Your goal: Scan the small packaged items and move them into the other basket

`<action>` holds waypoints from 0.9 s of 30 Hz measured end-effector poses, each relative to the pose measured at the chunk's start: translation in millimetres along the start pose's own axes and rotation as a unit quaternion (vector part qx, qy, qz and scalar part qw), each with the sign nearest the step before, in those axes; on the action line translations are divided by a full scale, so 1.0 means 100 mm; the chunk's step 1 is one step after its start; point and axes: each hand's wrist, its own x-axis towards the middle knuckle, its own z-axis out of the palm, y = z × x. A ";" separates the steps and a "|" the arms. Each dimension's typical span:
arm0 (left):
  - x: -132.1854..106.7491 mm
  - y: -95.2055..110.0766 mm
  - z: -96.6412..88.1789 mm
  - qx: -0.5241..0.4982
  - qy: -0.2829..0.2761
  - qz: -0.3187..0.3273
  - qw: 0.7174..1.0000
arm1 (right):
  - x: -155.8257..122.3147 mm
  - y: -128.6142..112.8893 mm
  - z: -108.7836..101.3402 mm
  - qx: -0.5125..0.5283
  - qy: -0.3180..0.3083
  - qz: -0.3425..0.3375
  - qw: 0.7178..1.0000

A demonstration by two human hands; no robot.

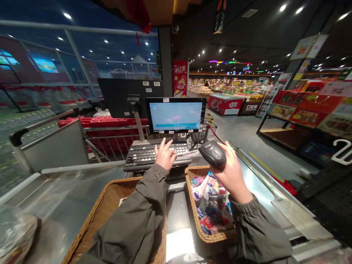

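Left hand (pixel 165 156) — fingers spread, pressing the keyboard (pixel 154 156); right hand (pixel 231 172) raised above the wicker basket (pixel 196 216) — clasped around the scanner (pixel 213 154).

Scanner (pixel 213 153): matte black with a grey sheen.
Keyboard (pixel 145 157): black frame, dark keys, white key block at its right end.
Screen (pixel 175 114): pale blue-white, black bezel.
Left basket (pixel 100 211) and right basket (pixel 194 209): tan woven wicker.
Packets (pixel 211 205): mixed red, blue, pink and white print.
Sleeves (pixel 143 216): plain olive-grey.
Counter (pixel 63 198): grey steel.
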 end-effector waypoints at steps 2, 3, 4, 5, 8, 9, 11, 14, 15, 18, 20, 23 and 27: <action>0.03 0.00 -0.13 0.010 0.021 0.007 1.000 | 0.02 -0.07 0.02 -0.001 0.011 -0.005 1.000; 0.03 0.00 -0.19 0.014 0.028 0.009 0.999 | 0.04 -0.10 0.04 -0.001 0.013 -0.007 1.000; 0.04 0.00 -0.24 0.016 0.033 0.011 0.999 | 0.05 -0.14 0.06 0.000 0.012 -0.010 1.000; 0.05 0.00 -0.30 0.019 0.038 0.013 0.999 | 0.06 -0.18 0.08 0.001 0.010 -0.013 1.000; 0.06 -0.01 -0.44 0.026 0.049 0.016 0.998 | 0.07 -0.29 0.15 0.001 -0.009 -0.021 1.000; 0.06 -0.01 -0.47 0.028 0.053 0.018 0.998 | 0.07 -0.33 0.18 0.000 -0.016 -0.023 1.000; 0.06 -0.03 -0.53 0.033 0.060 0.020 0.997 | 0.05 -0.41 0.22 -0.003 -0.032 -0.026 0.999; 0.05 -0.07 -0.59 0.037 0.069 0.021 0.997 | 0.01 -0.52 0.27 -0.002 -0.048 -0.035 0.998; 0.04 -0.08 -0.61 0.037 0.072 0.020 0.997 | 0.00 -0.56 0.28 0.000 -0.050 -0.039 0.998; 0.02 -0.12 -0.66 0.034 0.076 0.014 0.996 | -0.04 -0.67 0.32 0.007 -0.057 -0.049 0.997; 0.00 -0.15 -0.69 0.034 0.077 0.012 0.996 | -0.05 -0.73 0.34 0.011 -0.061 -0.052 0.997; -0.02 -0.19 -0.74 0.038 0.081 0.005 0.996 | -0.07 -0.79 0.38 0.017 -0.065 -0.054 0.996; -0.07 -0.25 -0.81 0.039 0.084 -0.008 0.996 | -0.09 -0.87 0.44 0.017 -0.072 -0.055 0.996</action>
